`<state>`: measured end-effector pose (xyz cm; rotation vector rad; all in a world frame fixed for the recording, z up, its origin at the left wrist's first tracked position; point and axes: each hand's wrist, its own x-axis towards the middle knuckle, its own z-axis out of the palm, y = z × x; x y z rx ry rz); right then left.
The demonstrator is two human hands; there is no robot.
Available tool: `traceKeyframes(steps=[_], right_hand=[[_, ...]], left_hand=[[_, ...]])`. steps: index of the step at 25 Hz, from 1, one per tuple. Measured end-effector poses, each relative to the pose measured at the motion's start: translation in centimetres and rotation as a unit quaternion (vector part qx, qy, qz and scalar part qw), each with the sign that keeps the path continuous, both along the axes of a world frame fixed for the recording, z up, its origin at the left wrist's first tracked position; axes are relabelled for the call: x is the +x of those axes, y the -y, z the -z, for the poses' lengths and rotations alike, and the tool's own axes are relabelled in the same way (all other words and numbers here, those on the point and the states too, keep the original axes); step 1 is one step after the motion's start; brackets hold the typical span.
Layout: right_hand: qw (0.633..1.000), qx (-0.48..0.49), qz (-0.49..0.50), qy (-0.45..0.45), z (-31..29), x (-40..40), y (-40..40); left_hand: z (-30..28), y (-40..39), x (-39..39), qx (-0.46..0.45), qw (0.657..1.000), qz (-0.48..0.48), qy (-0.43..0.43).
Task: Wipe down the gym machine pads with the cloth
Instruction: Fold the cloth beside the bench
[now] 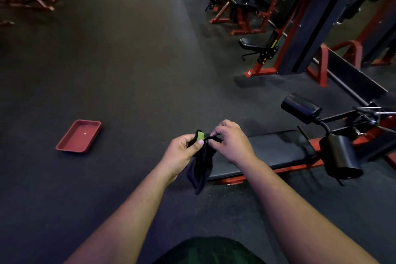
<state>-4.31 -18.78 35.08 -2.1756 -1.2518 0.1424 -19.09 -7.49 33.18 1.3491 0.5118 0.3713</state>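
Pinching a dark, limp cloth with a green tag, left hand and right hand hold it just beside the flat black vinyl bench pad; wiping evidently not begun.

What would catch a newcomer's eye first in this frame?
Most likely the two hands at centre: the left hand and right hand both pinch a dark cloth with a green patch, which hangs between them above the floor. Just behind it to the right lies a low black bench pad on a red frame, with two black roller pads at its far end. A red tray sits alone on the dark floor at left.
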Motion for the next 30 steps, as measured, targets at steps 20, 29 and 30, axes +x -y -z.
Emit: traceKeyframes(steps=[20,29,30], right_hand=[[0.977,-0.147,0.071,0.138,-1.7,2.1,2.6],[0.812,0.18,-0.062,-0.552,-2.7,0.6,3.5],[0.824,0.14,-0.047,-0.546,-2.0,0.2,3.7]], left_hand=[[-1.6,-5.1,-1.3,0.416,0.883,-0.032,-0.214],[-8.0,-3.2,1.5,-0.098,0.986,-0.09,0.104],[-7.9,-4.0,1.7,-0.146,0.979,-0.084,0.118]])
